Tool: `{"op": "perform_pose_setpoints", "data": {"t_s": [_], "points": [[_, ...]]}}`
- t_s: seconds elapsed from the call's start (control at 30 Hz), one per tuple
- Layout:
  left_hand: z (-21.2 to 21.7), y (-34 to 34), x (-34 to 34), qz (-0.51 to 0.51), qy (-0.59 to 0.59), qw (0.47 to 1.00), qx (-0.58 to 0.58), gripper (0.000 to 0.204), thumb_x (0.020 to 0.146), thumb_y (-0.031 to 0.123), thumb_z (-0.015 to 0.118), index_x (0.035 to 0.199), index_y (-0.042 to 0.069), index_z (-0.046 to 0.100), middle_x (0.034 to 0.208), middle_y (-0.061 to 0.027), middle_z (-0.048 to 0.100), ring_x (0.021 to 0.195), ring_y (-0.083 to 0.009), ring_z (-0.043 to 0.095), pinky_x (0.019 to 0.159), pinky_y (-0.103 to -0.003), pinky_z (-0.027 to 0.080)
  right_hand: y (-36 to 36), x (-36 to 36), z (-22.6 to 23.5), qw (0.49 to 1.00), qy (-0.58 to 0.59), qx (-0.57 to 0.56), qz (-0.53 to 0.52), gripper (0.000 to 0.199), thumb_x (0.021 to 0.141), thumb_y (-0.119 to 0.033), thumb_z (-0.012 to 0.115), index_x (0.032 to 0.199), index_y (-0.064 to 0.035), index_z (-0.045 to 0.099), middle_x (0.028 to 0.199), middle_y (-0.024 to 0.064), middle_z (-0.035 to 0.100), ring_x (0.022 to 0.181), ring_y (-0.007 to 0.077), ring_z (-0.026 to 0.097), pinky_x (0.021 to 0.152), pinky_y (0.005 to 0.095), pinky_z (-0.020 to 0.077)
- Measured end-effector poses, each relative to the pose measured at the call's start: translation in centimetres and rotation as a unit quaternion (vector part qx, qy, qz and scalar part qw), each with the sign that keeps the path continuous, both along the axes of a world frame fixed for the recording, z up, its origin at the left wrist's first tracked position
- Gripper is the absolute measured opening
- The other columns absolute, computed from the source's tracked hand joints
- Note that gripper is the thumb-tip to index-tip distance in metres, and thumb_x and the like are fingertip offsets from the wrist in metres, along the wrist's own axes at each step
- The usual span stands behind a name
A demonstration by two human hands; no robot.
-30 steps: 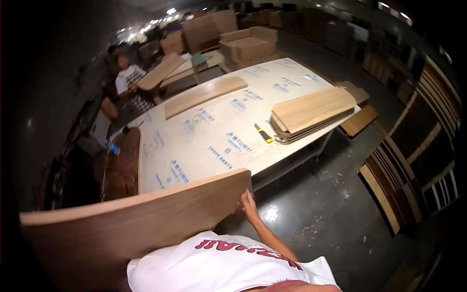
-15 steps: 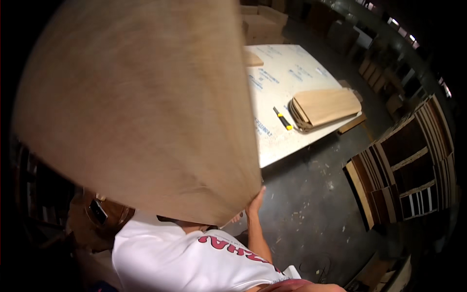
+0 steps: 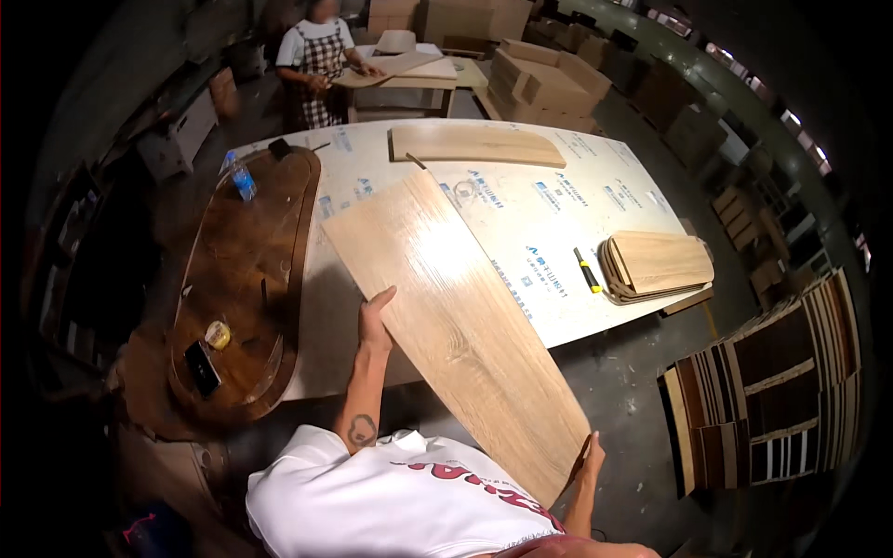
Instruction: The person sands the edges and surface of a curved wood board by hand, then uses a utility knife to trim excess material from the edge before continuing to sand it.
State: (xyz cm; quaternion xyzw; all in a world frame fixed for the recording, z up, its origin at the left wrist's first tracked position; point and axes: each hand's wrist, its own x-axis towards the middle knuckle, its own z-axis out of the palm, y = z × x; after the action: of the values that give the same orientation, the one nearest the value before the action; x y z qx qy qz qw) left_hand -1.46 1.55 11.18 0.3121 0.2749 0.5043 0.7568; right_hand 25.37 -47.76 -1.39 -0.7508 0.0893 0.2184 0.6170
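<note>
At the scene's left, a dark panel (image 3: 246, 270) with rounded ends bears a bottle (image 3: 240, 177), a yellow roll (image 3: 218, 336) and a phone (image 3: 203, 367). A co-worker (image 3: 321, 65) stands beyond the table (image 3: 577, 219).

The person's left hand (image 3: 375, 321) grasps the left edge of the board (image 3: 456, 325), thumb on the upper face; its other fingers are hidden beneath. The step in hand looks like steering the board in a two-handed hold. Its far part is over the table, while its near part reaches past the near edge, in front of the shirt (image 3: 409, 479). Whether it touches the table cannot be told.

The board's long axis runs slantwise from far left to near right, with the grain along it. The square end points far left, the rounded end near right, and a broad face is turned up. Beyond it lies a far board (image 3: 474, 146), set more crosswise.

The right hand (image 3: 592, 458) grips the right edge near the rounded end, fingers partly hidden. Any further move would probably call for both hands turning together, with the square end kept off the knife (image 3: 588, 272) and the stack (image 3: 660, 260) to the right. Farther right stand slats (image 3: 763, 391).
</note>
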Motion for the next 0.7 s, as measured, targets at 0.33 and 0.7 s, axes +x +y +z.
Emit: {"op": "perform_pose_setpoints", "data": {"t_s": [0.33,0.7], "points": [[-1.1,11.5,8.4,0.092,0.099,0.989,-0.061,0.037,0.071,0.005,0.060,0.106,-0.003,0.055,0.097,-0.0160,0.059,0.084,-0.0327,0.062,0.076,-0.047,0.054,-0.3,5.3,4.3,0.907,0.147,0.316,0.236,0.053,0.103,-0.043,0.048,0.134,-0.0018,0.056,0.133,0.0128,0.060,0.119,0.0232,0.059,0.103,0.0367,0.0444],[-13.6,7.1,3.1,0.002,0.047,0.988,-0.145,0.049,0.103,0.024,0.051,0.140,-0.005,0.040,0.139,-0.0192,0.051,0.129,-0.0338,0.049,0.111,-0.048,0.040,7.1,16.5,-8.2,0.974,0.099,0.149,0.141,0.048,0.094,-0.038,0.064,0.121,0.0028,0.066,0.106,0.0110,0.070,0.096,0.0200,0.065,0.086,0.0329,0.0505]]}}
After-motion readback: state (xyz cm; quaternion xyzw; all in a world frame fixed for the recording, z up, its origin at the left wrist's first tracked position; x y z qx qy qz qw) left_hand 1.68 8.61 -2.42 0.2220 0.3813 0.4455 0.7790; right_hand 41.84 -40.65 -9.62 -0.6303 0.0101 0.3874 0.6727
